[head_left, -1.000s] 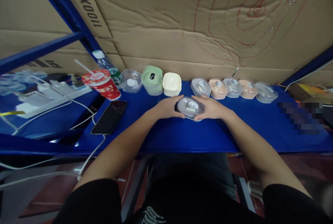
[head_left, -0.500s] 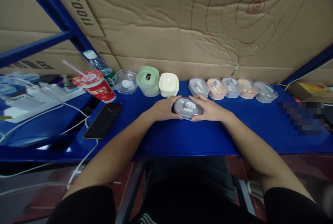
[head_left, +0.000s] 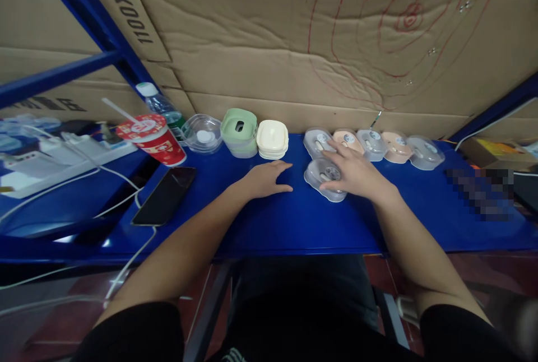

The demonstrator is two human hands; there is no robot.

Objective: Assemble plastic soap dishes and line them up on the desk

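A grey food box (head_left: 316, 177) with a clear lid and a round label sits on the blue table (head_left: 277, 227), slightly tilted round. My right hand (head_left: 360, 172) grips its right side, thumb along the front and fingers reaching over the back. Left of the box, my left hand (head_left: 264, 179) rests apart from it, thumb and fingers parted around nothing. Behind my right hand stands a row of similar boxes, grey and pink; the nearest grey box (head_left: 314, 141) and pink box (head_left: 345, 138) are partly covered by my fingers.
Along the back stand a cream stacked container (head_left: 272, 137), a green container (head_left: 239, 126) and a clear container (head_left: 202, 129). A red paper cup (head_left: 157, 143) with a straw, a bottle (head_left: 159, 103) and a phone (head_left: 165, 196) lie left. Cardboard (head_left: 235, 31) walls the back.
The grey food box has shifted right and turned a little, with my right hand on it. My left hand has let go of it and remains at about the same spot.
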